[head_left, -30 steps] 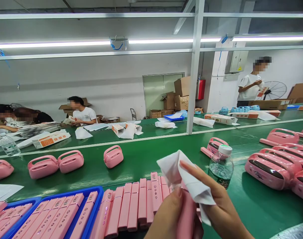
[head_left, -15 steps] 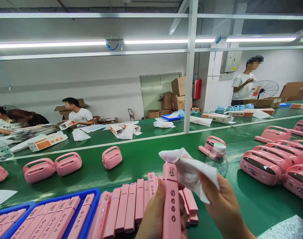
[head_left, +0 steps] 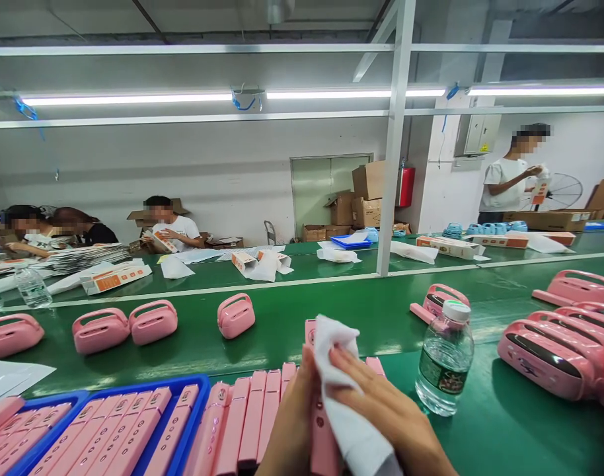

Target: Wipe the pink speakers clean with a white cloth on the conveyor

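Head view looks down on a green conveyor surface (head_left: 520, 423) and two bare hands meeting near its edge. The left hand (head_left: 292, 423) has its fingers (head_left: 302, 390) curled closed around a slim pink bar-shaped device (head_left: 324, 443), held upright and tilted slightly, with its top end showing above a white tissue (head_left: 336, 396). The right hand (head_left: 386, 416) lies across the front, its fingers (head_left: 366, 383) closed together and pressing the tissue against the device, which is mostly hidden between the hands. A firm, even press with the flat of the fingers would seem best here, with the left hand steadying the bar so the soft tissue does not bunch or slip. Just below the hands lies a row of pink bars (head_left: 252, 416), beside a blue tray (head_left: 183, 390) holding more of them. A water bottle (head_left: 445, 360) stands to the right, well clear of the hands, among pink handled cases (head_left: 544, 357). Beyond a white post (head_left: 394, 139), a seated worker (head_left: 173, 231) and a standing worker (head_left: 505, 185) each handle a carton.
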A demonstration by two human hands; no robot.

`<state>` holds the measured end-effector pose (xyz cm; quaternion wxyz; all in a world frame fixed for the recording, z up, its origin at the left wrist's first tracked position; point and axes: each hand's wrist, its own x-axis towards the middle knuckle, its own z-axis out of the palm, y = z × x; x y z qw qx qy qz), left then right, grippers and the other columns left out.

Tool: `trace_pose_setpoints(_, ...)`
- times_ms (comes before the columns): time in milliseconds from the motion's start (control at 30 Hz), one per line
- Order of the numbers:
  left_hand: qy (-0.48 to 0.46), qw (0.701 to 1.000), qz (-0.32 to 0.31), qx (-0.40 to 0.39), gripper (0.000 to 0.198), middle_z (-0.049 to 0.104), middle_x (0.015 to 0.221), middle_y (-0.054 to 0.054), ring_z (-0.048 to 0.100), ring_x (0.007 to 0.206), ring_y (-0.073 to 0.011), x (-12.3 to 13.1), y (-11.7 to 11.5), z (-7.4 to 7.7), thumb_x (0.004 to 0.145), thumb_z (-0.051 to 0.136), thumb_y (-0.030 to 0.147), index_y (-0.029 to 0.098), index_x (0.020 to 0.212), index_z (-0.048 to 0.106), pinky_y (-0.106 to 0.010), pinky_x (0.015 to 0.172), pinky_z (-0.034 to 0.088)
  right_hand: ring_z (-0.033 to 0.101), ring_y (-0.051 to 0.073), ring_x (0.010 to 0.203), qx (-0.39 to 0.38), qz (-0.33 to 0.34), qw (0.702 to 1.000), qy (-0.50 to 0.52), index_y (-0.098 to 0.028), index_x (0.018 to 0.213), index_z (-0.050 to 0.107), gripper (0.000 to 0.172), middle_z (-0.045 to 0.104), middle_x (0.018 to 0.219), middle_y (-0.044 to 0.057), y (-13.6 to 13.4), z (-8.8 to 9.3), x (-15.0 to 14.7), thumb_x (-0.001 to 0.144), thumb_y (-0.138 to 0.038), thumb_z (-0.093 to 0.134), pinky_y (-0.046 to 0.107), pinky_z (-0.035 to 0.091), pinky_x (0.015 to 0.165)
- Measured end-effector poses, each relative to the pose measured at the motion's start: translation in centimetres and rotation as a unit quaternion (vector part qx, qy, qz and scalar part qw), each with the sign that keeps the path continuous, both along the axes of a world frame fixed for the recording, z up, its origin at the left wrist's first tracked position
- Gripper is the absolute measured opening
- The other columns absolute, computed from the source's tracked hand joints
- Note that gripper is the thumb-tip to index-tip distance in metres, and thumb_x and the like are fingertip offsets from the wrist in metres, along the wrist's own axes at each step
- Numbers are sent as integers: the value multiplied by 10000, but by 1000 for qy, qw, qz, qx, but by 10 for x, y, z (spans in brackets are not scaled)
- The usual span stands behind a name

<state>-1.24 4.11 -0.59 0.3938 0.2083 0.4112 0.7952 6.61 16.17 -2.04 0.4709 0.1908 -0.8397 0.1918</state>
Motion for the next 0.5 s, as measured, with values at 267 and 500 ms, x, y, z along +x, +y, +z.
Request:
trace_pose_setpoints(267,114,978,155,-80,596,634,877,-51,568,825,-214,-3,15,-1,672,642,666,160,985,611,-260,724,448,338,112,1298,-211,57,966,-137,-351,1394,284,544,349,1424,-56,-13,-13,-1,896,-212,453,166,248,1076)
trace_pose_setpoints(500,201,953,183,-133,543,452,648,46,412,559,-115,-31,2,-1,691,611,674,179,902,544,-199,490,325,554,112,490,-329,-16,907,-265,-159,717,574,396,544,628,3,7,23,14,857,-470,374,176,451,445)
